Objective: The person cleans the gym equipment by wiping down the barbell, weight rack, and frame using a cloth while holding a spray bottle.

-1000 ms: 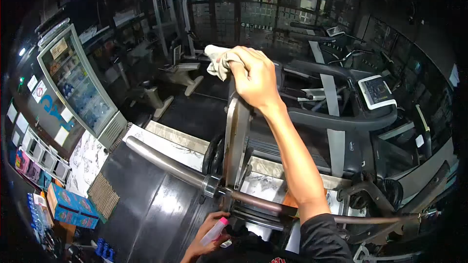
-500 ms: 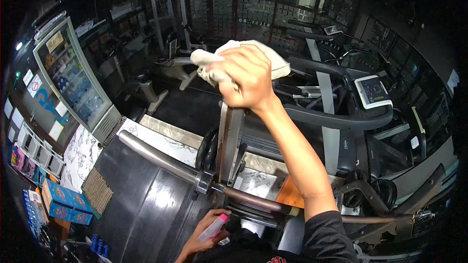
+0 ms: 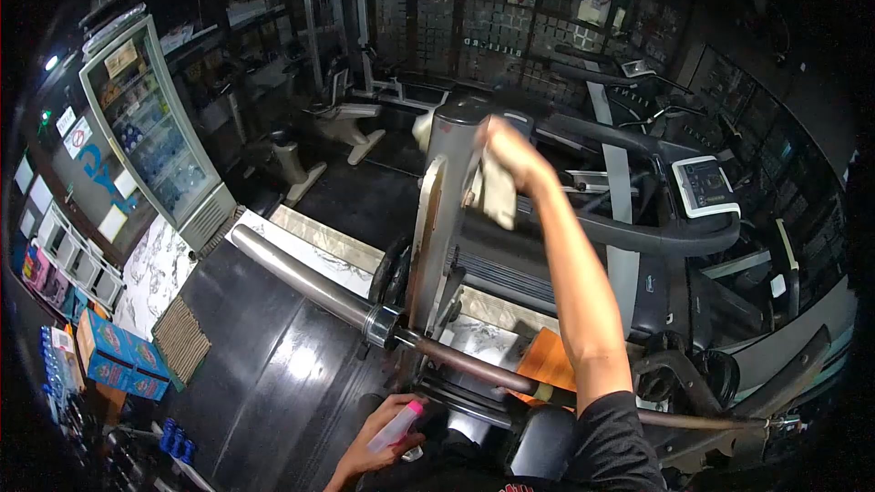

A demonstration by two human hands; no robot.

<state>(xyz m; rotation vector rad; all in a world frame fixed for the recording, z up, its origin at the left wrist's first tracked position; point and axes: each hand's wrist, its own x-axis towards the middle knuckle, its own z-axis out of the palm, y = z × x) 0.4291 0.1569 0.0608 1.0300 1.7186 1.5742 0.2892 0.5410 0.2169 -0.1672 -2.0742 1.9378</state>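
Note:
My right hand (image 3: 512,157) is at the right side of the top of a grey upright post (image 3: 453,141), its fingers closed on a pale cloth (image 3: 497,193) that hangs below them. Another pale bit of cloth shows at the post's left side. Low in the view, my left hand (image 3: 383,437) is wrapped round a clear bottle (image 3: 395,428) with a pink cap. Between the two hands a long metal barbell (image 3: 310,284) lies across the front of the post.
A glass-door fridge (image 3: 155,132) stands at the left, with a blue box (image 3: 123,355) below it. Treadmills with a console (image 3: 705,184) fill the right side. Black weight plates (image 3: 392,273) sit beside the post. An orange-brown board (image 3: 547,364) lies beyond the bar.
My right hand has moved down and to the right, from above the post's top to its right side, with the cloth. My left hand still holds the bottle low in the view.

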